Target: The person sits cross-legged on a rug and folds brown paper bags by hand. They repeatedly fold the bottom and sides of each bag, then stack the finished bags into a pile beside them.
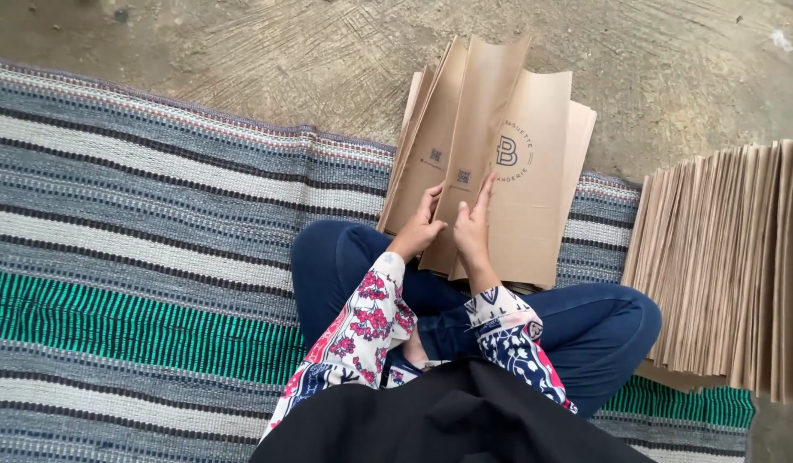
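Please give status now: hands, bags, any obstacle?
Left hand and right hand flat on fanned brown paper bags. Second bag stack at right. No obstacle.

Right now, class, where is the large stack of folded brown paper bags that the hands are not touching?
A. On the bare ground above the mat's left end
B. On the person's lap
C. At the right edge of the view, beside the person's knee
C: the untouched stack lies at the right edge, while both hands press the printed bags ahead.
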